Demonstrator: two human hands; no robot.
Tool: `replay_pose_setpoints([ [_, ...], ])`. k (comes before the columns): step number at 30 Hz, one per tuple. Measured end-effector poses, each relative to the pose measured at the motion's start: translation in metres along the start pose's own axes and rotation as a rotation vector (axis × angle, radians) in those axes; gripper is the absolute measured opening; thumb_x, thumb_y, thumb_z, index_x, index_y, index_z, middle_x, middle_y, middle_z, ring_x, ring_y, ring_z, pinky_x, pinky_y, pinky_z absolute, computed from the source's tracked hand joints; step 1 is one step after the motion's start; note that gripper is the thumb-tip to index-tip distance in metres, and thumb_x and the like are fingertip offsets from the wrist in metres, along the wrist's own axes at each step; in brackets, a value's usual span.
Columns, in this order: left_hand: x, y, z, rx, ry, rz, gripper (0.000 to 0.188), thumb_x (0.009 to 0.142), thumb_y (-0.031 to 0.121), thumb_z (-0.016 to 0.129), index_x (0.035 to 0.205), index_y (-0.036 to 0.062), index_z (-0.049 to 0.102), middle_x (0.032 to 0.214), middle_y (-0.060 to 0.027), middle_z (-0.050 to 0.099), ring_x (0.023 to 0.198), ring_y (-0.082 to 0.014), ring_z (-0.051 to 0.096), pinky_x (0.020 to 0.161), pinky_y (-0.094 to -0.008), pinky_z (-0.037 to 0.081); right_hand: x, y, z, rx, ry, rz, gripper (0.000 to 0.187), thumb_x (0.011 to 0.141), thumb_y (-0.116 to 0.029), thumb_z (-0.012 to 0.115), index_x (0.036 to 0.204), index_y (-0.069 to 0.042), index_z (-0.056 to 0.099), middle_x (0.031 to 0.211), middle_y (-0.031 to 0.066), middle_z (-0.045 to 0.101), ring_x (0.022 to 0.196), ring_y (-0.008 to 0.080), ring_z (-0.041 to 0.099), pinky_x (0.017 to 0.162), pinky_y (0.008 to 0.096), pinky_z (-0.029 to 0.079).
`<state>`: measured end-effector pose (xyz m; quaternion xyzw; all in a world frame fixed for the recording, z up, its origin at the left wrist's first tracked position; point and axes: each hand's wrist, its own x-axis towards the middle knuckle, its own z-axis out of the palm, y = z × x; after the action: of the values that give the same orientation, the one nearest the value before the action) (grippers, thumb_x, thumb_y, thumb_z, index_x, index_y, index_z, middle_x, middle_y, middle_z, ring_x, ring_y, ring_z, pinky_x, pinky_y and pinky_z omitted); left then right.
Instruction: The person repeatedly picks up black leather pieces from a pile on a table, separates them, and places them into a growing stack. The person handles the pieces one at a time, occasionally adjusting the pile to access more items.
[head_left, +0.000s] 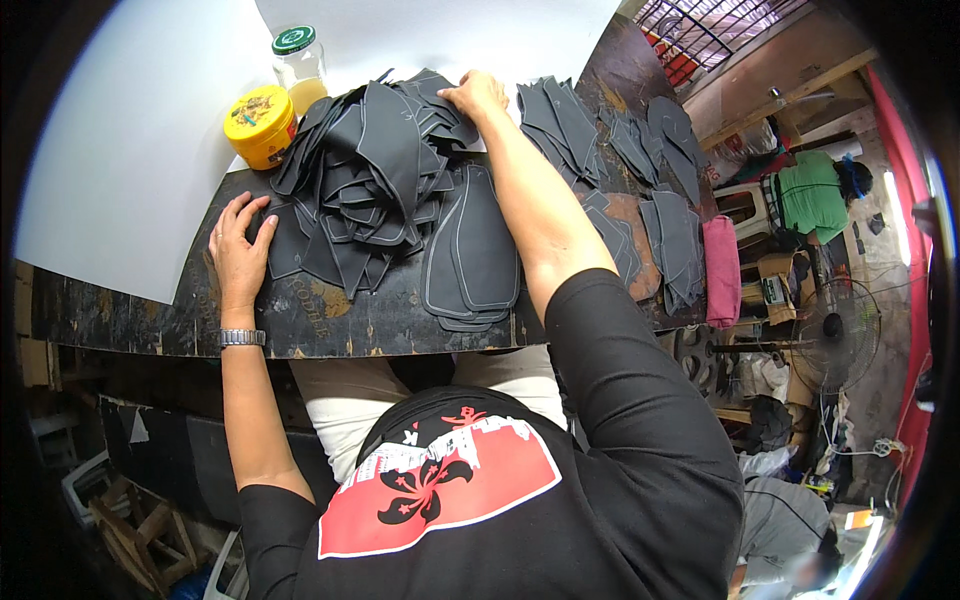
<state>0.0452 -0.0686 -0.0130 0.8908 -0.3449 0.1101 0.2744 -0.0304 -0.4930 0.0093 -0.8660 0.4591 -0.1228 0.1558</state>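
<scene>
"First, where is the pile of black cut pieces?"

"It lies loosely heaped on the desk, left of the middle, extending from near the far edge toward the near edge."

"Specify the state of each hand."

"Left hand: fingers moderately spread, palm down, beside the pile's left side. Right hand: fingers bent and narrow, at the pile's far right side. Whether it grips a piece cannot be determined."

"Which items adjoin the pile?"

"A yellow tub stands just beside it, toward the desk's far edge; a glass jar with a green lid stands behind the tub. A stack of long rounded pieces lies to the pile's right, reaching close to the near edge."

"And at the desk's right edge?"

"A pink bundle, next to smaller stacks of black pieces."
</scene>
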Motion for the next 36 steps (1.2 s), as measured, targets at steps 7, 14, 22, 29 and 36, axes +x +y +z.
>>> replay_pose_setpoints([
  [7, 0.003, -0.002, 0.001, -0.034, 0.007, -0.033, 0.033, 0.092, 0.035, 0.069, 0.122, 0.0198, 0.071, 0.138, -0.0027, 0.060, 0.134, -0.0267, 0.050, 0.115, -0.0453, 0.032, 0.008, 0.011, 0.006, 0.221, 0.005, -0.059, 0.044, 0.072, -0.036, 0.087, 0.104, -0.008, 0.076, 0.094, 0.0109, 0.076, 0.087, 0.0241, 0.072, 0.080, 0.0399, 0.055],
  [14, 0.002, -0.003, 0.000, -0.070, 0.012, -0.017, 0.032, 0.092, 0.034, 0.070, 0.120, 0.0196, 0.071, 0.136, -0.0031, 0.061, 0.132, -0.0268, 0.051, 0.114, -0.0449, 0.033, -0.020, 0.053, -0.040, 1.188, 0.065, -0.042, 0.024, 0.082, -0.004, 0.078, 0.103, 0.000, 0.065, 0.090, 0.0073, 0.069, 0.073, 0.0183, 0.069, 0.060, 0.0343, 0.060],
  [22, 0.003, -0.005, 0.001, -0.072, 0.003, -0.013, 0.031, 0.092, 0.033, 0.069, 0.120, 0.0198, 0.072, 0.136, -0.0035, 0.061, 0.132, -0.0268, 0.052, 0.113, -0.0453, 0.034, -0.085, 0.145, -0.110, 1.517, -0.038, 0.016, 0.026, 0.088, 0.002, 0.071, 0.108, -0.002, 0.056, 0.094, 0.0134, 0.069, 0.077, 0.0256, 0.073, 0.064, 0.0442, 0.064],
  [29, 0.002, -0.005, -0.001, -0.049, -0.020, -0.019, 0.030, 0.093, 0.033, 0.069, 0.121, 0.0214, 0.072, 0.137, -0.0019, 0.061, 0.131, -0.0263, 0.052, 0.113, -0.0441, 0.036, -0.120, 0.205, -0.133, 1.543, 0.163, 0.041, 0.026, 0.090, 0.003, 0.070, 0.109, -0.005, 0.054, 0.099, 0.0121, 0.070, 0.086, 0.0268, 0.072, 0.072, 0.0517, 0.063],
  [36, 0.002, -0.006, -0.003, -0.088, -0.022, -0.010, 0.030, 0.093, 0.029, 0.070, 0.121, 0.0195, 0.072, 0.138, -0.0043, 0.062, 0.130, -0.0282, 0.055, 0.111, -0.0424, 0.040, -0.152, 0.259, -0.191, 1.744, 0.277, -0.108, 0.028, 0.090, 0.001, 0.070, 0.115, -0.008, 0.065, 0.109, 0.0068, 0.073, 0.092, 0.0230, 0.072, 0.084, 0.0404, 0.059],
])
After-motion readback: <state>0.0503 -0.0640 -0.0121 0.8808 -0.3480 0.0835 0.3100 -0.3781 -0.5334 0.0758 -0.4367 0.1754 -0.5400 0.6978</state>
